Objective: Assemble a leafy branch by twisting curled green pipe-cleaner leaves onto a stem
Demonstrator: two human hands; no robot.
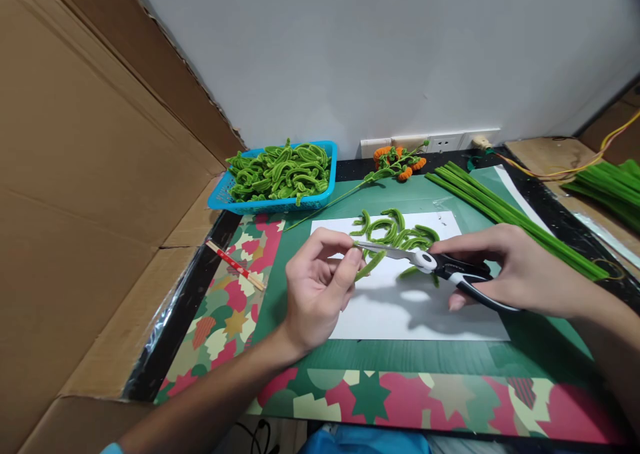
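My left hand (323,284) pinches a short green pipe cleaner (371,266) over a white sheet of paper (400,324). My right hand (505,267) grips a pair of black and white scissors (425,262) by the handles. The blades point left, and their tips touch or nearly touch the left fingertips, where a bit of green fuzz shows. Under the scissors, several curled green pipe cleaner pieces (383,230) lie loose on the paper.
Behind stands a blue plastic basket (320,194) heaped with green pieces. An orange fuzzy flower stem (385,173) lies beside it. Long green pipe cleaners (520,219) are at right. Red-wrapped chopsticks (235,265) lie left, near a cardboard wall (100,141).
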